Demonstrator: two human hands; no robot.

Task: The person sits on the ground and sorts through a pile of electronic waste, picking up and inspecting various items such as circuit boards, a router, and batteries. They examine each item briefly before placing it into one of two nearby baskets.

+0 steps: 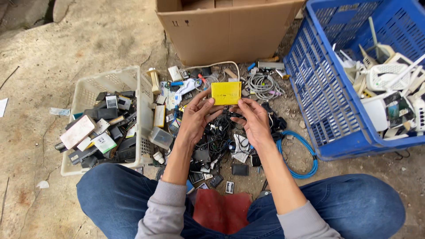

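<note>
Fingers [208, 104] on flat, probably plastic yellow box [226, 93]

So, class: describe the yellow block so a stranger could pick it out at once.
Find the cardboard box at the top. Just below it, above the heap of cables, both hands hold a flat yellow block. It is the only bright yellow, raised thing there.

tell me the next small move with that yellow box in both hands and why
Probably turn the yellow box over to check its other faces. Both the left hand and right hand pinch it by its lower edge, above the pile of cables, and only one flat face shows.
</note>
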